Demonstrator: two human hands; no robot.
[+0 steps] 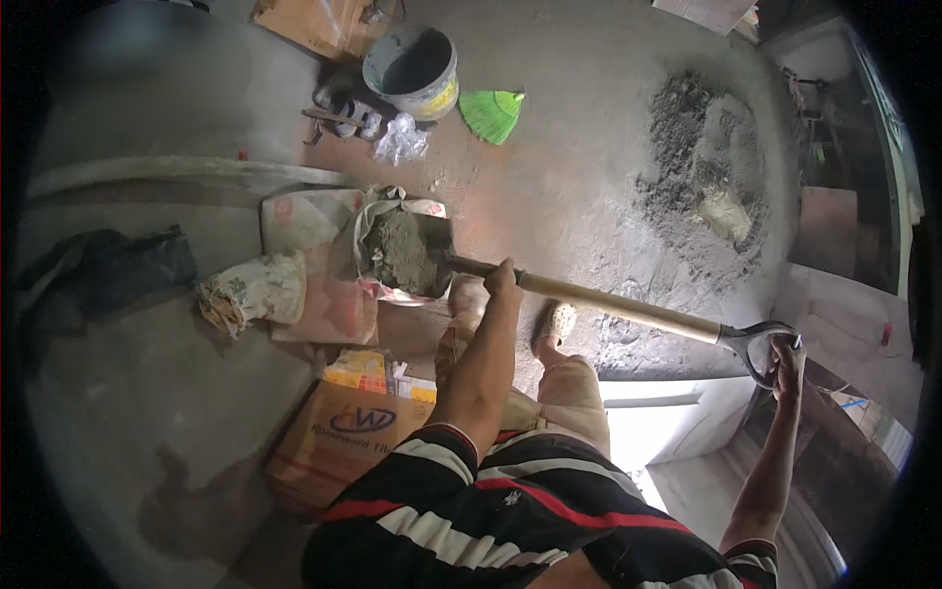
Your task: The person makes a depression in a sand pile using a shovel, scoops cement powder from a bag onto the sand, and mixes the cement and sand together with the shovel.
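A shovel with a wooden shaft (628,310) lies across the view. My left hand (502,279) is wrapped round the shaft near the blade, and my right hand (787,365) grips the dark D-shaped handle at its far end. The blade (438,257), with grey mortar (399,247) on and beside it, is over the mouth of an open sack (369,218). How much of the mortar lies on the blade and how much in the sack I cannot tell.
A grey mortar pile (721,167) spreads at the upper right. Beyond the sack are a bucket (432,101), a green broom head (493,115) and clear plastic (400,140). A cardboard box (334,447) and a crumpled bag (257,291) lie at the left. My shoe (559,322) is below the shaft.
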